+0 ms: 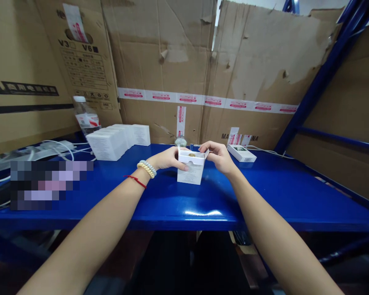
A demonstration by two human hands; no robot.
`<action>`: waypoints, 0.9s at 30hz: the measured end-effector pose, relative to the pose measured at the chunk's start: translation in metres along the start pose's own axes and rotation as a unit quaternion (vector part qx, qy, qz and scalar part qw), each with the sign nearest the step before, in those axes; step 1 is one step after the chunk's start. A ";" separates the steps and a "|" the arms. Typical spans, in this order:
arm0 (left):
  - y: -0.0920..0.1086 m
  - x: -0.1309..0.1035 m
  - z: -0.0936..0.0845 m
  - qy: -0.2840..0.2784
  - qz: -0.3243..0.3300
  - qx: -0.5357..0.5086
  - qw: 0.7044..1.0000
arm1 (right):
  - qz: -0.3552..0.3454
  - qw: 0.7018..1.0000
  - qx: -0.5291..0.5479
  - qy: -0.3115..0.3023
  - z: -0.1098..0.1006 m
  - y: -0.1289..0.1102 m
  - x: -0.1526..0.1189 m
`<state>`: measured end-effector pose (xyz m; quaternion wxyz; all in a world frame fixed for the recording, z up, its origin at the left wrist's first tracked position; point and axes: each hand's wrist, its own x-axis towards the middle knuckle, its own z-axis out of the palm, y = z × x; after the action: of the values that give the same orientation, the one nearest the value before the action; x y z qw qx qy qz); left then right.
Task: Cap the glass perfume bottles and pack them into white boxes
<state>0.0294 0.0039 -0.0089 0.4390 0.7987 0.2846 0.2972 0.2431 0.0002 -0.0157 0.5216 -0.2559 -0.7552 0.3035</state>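
A small white box (pixel 190 173) stands upright near the middle of the blue table (pixel 160 200), its top open and a round gold-brown item just showing inside. My left hand (pixel 171 159) grips the box from its left side, thumb on the front face and the other fingers partly hidden behind it. At the box's upper right, my right hand (pixel 217 156) has its fingers bent around a raised white flap, the fingertips close together. Behind the box is a small clear, rounded object (pixel 181 141), partly hidden.
Several white boxes (pixel 106 143) stand in a row at the back left, beside a plastic bottle (pixel 85 115). White cables (pixel 64 147) lie at the left. A flat white box (pixel 242 153) rests at the back right. Cardboard walls (pixel 160 61) and a blue frame post (pixel 313 78) enclose the table.
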 end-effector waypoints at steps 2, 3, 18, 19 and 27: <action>0.001 0.000 -0.001 -0.001 0.000 -0.002 1.000 | -0.008 1.000 0.010 -0.003 -0.002 -0.001 0.000; 0.002 0.000 -0.001 0.001 0.000 -0.006 1.000 | -0.008 1.000 0.015 -0.004 -0.002 -0.001 0.000; 0.010 0.010 0.016 0.194 0.028 -0.029 0.980 | 0.011 0.996 -0.055 0.063 0.001 0.000 0.000; 0.011 0.010 0.017 0.196 0.030 -0.028 0.980 | 0.024 0.997 -0.056 0.055 0.002 0.002 0.000; 0.007 0.011 0.014 0.212 0.098 -0.198 0.952 | 0.109 0.994 0.012 0.012 0.004 0.014 0.003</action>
<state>0.0481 0.0018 -0.0061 0.4866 0.6385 0.2271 0.5514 0.2396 0.0109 -0.0249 0.4975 -0.3343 -0.7125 0.3648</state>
